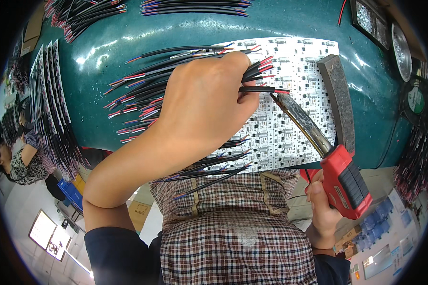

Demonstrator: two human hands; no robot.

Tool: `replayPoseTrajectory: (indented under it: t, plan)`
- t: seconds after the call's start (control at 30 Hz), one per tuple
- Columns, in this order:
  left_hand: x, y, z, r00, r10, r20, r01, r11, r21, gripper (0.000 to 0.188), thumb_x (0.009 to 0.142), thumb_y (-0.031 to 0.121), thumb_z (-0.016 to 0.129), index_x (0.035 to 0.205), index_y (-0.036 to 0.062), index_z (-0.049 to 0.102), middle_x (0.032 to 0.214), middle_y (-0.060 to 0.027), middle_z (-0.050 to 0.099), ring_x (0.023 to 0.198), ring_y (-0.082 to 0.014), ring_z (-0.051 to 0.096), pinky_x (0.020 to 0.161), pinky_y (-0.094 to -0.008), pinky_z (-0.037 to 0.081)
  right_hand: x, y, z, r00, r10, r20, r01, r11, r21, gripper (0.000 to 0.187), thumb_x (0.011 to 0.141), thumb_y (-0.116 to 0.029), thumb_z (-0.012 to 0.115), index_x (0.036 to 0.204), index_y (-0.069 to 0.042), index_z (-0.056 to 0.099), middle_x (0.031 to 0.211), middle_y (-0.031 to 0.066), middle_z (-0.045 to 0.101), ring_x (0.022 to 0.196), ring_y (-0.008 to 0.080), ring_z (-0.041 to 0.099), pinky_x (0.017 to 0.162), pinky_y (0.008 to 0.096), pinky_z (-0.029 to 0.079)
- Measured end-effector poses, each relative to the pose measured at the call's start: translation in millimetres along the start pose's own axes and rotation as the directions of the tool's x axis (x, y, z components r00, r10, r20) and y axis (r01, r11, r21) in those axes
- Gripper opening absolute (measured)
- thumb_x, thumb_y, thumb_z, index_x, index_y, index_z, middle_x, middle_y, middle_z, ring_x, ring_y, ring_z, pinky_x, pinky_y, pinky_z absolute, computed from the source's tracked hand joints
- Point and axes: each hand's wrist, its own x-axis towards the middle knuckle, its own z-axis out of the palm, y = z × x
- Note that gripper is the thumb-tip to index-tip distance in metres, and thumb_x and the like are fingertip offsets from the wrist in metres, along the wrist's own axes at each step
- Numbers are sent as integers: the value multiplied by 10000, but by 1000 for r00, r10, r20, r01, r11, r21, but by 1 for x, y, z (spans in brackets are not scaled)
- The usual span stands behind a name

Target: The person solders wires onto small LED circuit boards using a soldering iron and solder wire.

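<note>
Head view: a green surface point(185, 31) carries a white circuit-board panel point(304, 71), lying flat, populated with rows of small black and silver components. A red-and-black soldering gun point(345, 180) extends over the panel's right side. At upper right, a rectangular tray point(381, 34) and a round dish point(394, 50) contain silvery material. The right hand point(324, 213) has its fingers wrapped around the gun's handle. The left hand's point(204, 90) fingers pinch a black cable point(259, 89), red-ended, just beside the gun's tip point(277, 99); contact cannot be determined.
</note>
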Motion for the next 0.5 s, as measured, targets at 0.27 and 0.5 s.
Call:
replayPoseTrajectory:
  t: [0.27,0.5]
  plan:
    - [0,2,-2,1000,13,-6,-13,999,38,251,799,160,797,822,-13,618,723,-129,689,600,-214,684,576,-319,510,-6,6,-5,1000,-22,-13,22,1000,20,213,902,-17,652,1096,46,591,746,50,562,550,75,488,487,230,397]
    - [2,-4,0,996,72,-52,-73,997,-27,247,797,159,792,801,-14,616,646,-107,630,536,-229,614,538,-328,471,-8,1,-4,999,39,-9,-38,998,43,205,899,-17,650,1083,56,597,739,49,562,554,80,489,497,232,399]
